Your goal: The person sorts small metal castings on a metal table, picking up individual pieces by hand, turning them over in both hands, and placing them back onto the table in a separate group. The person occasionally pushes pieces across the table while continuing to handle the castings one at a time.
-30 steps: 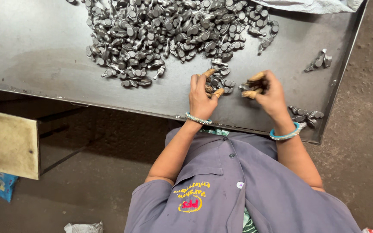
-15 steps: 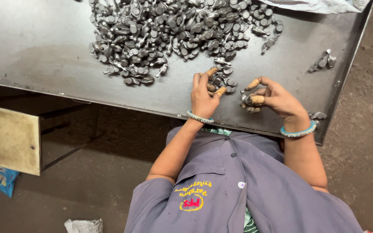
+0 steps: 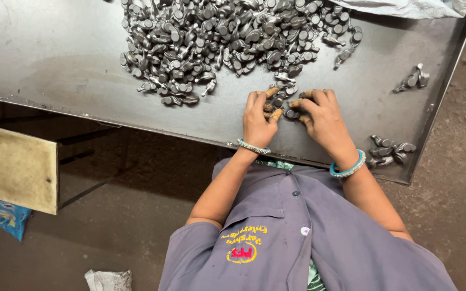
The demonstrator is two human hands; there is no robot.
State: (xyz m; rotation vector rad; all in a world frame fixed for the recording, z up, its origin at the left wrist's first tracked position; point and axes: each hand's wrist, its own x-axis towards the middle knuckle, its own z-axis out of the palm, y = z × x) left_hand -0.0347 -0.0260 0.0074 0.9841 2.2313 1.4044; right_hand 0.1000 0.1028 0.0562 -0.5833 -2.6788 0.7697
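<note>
Grey steel worktop (image 3: 55, 59), edged like a tray, over a dirt floor. I log, left to right: a tan board (image 3: 14, 167); a large heap of small metal parts (image 3: 227, 37); my left hand (image 3: 258, 121) and right hand (image 3: 322, 118), both grips clamped on parts pulled from the heap's near edge, sorting under way as I judge it; two small set-aside groups (image 3: 389, 151) far right.

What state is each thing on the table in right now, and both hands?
Left hand: fingers curled on small metal parts.
Right hand: fingers closed over parts.
Big pile: loose, heaped.
Near-edge group: lying apart.
Far-right group: lying apart.
Metal table: bears all.
</note>
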